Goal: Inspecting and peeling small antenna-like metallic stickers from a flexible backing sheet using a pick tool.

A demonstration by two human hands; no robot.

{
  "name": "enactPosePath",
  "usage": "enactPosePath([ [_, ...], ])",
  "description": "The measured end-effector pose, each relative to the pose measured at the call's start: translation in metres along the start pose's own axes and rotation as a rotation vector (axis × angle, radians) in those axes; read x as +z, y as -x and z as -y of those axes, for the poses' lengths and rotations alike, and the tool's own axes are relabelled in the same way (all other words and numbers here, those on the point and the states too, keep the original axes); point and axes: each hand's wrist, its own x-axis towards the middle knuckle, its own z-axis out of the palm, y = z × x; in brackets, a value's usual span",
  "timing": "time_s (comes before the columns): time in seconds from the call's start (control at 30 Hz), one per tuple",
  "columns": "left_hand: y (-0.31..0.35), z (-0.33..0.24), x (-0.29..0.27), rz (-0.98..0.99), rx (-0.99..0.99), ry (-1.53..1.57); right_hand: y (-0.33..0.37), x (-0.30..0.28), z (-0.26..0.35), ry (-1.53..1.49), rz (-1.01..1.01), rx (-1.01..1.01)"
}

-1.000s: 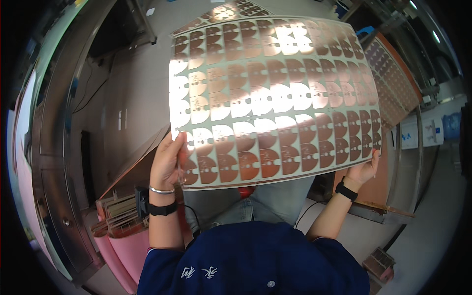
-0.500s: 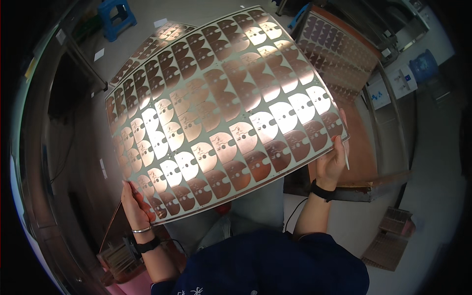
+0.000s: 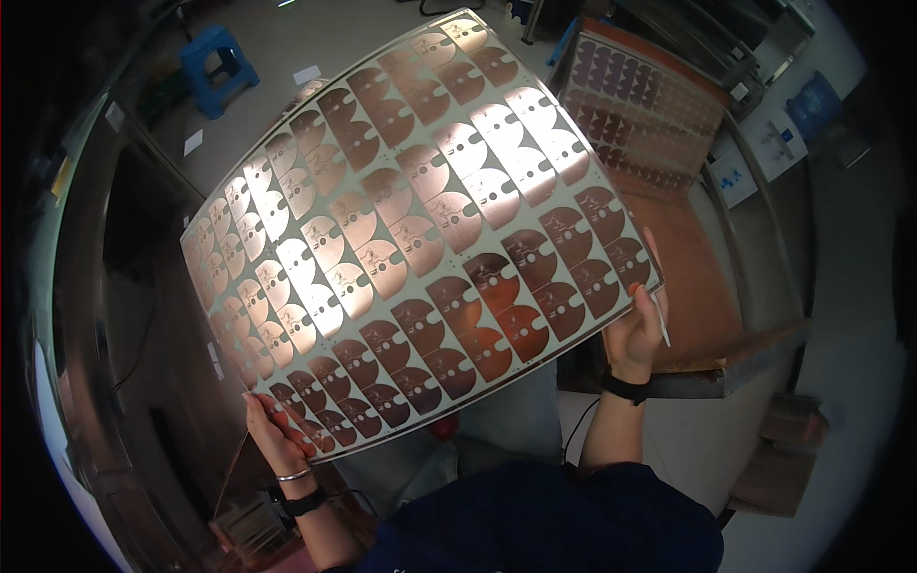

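A large, thin circuit board panel (image 3: pixel 406 244) with rows of shiny copper, rounded shapes on a pale green ground spans the middle of the view. It is raised at a tilt in front of my body. My left hand (image 3: pixel 273 435) grips its near left corner, thumb on top and fingers partly hidden beneath. At the near right corner my right hand (image 3: pixel 632 336) is closed on the edge. A slim white pen-like stick (image 3: pixel 662 319) also sticks out by the right hand's fingers; how it is held is unclear. Bright glare crosses the copper.
More copper-patterned panels (image 3: pixel 640 110) lean on an orange-brown board (image 3: pixel 683 277) in a metal-edged stand at right. A blue stool (image 3: pixel 218 69) stands at far left, above dark metal equipment (image 3: pixel 124 315). Brown slotted pieces (image 3: pixel 776 473) lie low at right. A blue container (image 3: pixel 815 107) sits at far right.
The panel has tilted and shifted slightly left and nearer, and its glare has moved. Both hands have come a little lower, still gripping it. A panel behind it is now mostly covered.
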Motion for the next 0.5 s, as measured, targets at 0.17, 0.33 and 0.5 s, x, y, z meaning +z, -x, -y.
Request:
enactPosePath([
  [0.17,0.007,-0.004,0.011,-0.017,0.139,0.062,-0.002,-0.010,-0.002,-0.168,-0.083,0.054],
  [0.33,0.005,-0.006,0.000,-0.053,0.239,0.021,-0.006,-0.049,-0.023,-0.267,-0.143,0.146],
  [0.5,0.011,-0.013,0.011,-0.062,0.232,-0.008,-0.023,-0.081,-0.013,0.232,-0.184,0.250],
])
